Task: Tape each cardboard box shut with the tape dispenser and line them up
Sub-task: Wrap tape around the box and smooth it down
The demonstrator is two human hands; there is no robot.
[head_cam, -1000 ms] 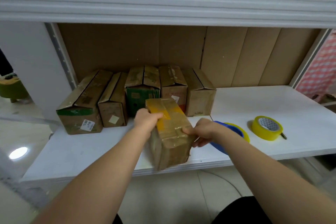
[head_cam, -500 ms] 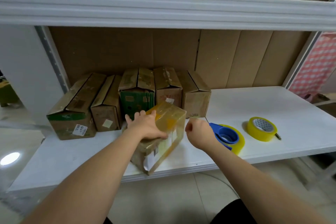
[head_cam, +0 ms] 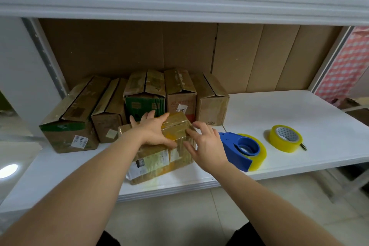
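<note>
Box (head_cam: 159,146) lies on the shelf (head_cam: 299,118) front, before the row (head_cam: 139,102) — press flaps flat, square it w/ the row before grabbing the dispenser (head_cam: 242,149). My left hand (head_cam: 153,132) lies flat on top, fingers spread; right hand (head_cam: 205,144) open, fingertips touching its right side — neither grips.

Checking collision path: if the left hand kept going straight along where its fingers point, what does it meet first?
Probably the green-fronted box in the back row. The left hand lies flat on the taped box, fingers aimed away and slightly right. Depth is unclear; the gap looks small.
</note>
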